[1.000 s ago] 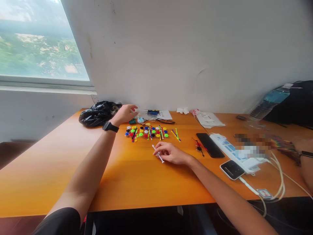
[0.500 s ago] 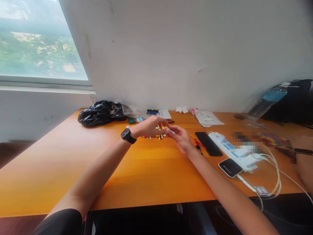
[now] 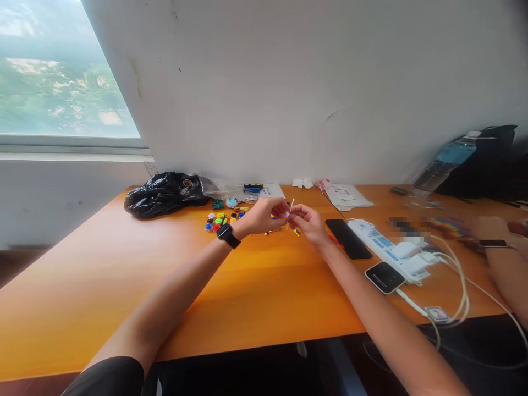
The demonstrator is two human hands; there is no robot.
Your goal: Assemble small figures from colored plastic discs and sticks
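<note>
My left hand [image 3: 266,214], with a black watch on its wrist, and my right hand [image 3: 310,224] meet fingertip to fingertip above the wooden table. Pinched between them is a small white piece with a thin stem [image 3: 292,203] that points upward; its exact kind is too small to make out. Round coloured caps [image 3: 218,221] in red, green, yellow, blue, black and white lie beside my left wrist. Small yellow-and-blue pieces [image 3: 297,232] lie under my hands, partly hidden by them.
A black plastic bag [image 3: 165,193] lies at the back left. On the right are a black phone [image 3: 348,238], a white power strip [image 3: 383,248] with cables, a white-edged device [image 3: 384,277] and a tilted water bottle [image 3: 445,165]. Another person's forearm [image 3: 501,258] rests at the far right.
My left hand has shifted slightly right, uncovering the round caps. The white piece's stem, earlier slanting down to the right, now stands nearly upright. The view has turned slightly.
</note>
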